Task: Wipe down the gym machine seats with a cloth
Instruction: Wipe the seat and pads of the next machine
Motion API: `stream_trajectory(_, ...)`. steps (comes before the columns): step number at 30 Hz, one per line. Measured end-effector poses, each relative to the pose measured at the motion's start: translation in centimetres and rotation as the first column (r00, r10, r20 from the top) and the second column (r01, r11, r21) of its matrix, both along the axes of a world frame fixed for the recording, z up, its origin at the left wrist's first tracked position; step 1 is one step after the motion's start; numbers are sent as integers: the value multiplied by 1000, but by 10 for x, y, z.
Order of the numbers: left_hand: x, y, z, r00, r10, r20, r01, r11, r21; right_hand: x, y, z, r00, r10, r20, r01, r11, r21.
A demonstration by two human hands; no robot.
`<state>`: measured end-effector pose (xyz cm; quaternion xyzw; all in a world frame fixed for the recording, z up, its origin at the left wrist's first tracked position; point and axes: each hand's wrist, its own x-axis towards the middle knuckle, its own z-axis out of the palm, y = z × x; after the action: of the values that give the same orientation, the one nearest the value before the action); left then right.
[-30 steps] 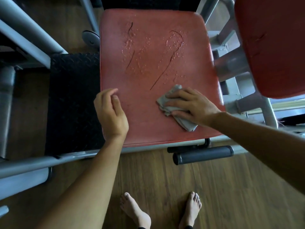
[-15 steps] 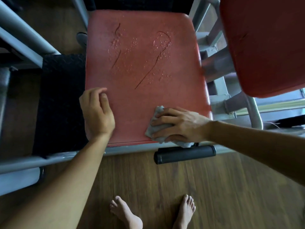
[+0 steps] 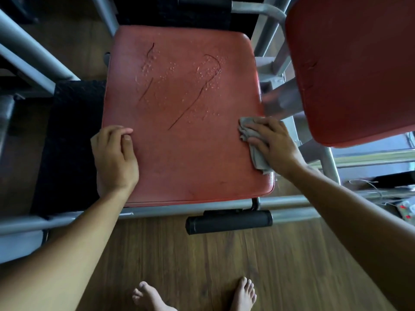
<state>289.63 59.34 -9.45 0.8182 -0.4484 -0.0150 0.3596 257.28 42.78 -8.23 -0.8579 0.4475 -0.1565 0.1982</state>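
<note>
Red vinyl, cracked and blistered, covers the square padded seat (image 3: 184, 149) of the gym machine that fills the middle of the view. Two long dark slits and patches of bubbled skin mark the far half of the seat. The crumpled grey cloth (image 3: 247, 131) lies on the seat at its right edge, about halfway along. One end is bunched toward the seat's middle and the other trails back under the palm toward the near right corner.

The right hand (image 3: 275, 145) lies on top of the cloth with its fingers fairly straight and spread, pressing the fabric flat against the vinyl. The left hand (image 3: 114, 158) rests on the seat's left edge, fingers loosely curled with the thumb tucked beside them. It holds nothing.

Just beyond the seat's right side hangs a second red vinyl pad (image 3: 354, 63), higher and closer to the camera. A grey metal frame tube (image 3: 157, 213) runs along the seat's near edge. A black cylindrical handle (image 3: 229, 221) sits just below the tube, near the seat's right corner. Left of the seat lies a black textured plate (image 3: 71, 140). Nearer than the seat is dark wooden plank floor (image 3: 224, 261) — two bare feet (image 3: 152, 297) stand on it at the bottom of the view.
</note>
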Motion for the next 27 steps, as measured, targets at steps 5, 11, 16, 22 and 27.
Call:
stream_trajectory(5, -2, -1, 2, 1000, 12, 5, -13, 1000, 19, 13, 57, 10, 963, 267, -26, -267, 964, -9)
stream_trajectory(11, 3, -2, -1, 1000, 3, 13, -3, 1000, 15, 62, 74, 12, 859, 510, -56, -510, 860, 2)
stream_trajectory(16, 4, -1, -1, 1000, 7, -11, -7, 1000, 27, 108, 72, 1, 869, 493, -55, -495, 860, -125)
stream_trajectory(22, 4, -2, -1, 1000, -7, -25, 9, 999, 50, 117, 72, -1, 956, 293, 14, -287, 943, -167)
stream_trajectory(27, 4, -2, 3, 1000, -6, -26, 8, 999, 54, 121, 76, 3, 999, 44, -10, -45, 991, -130)
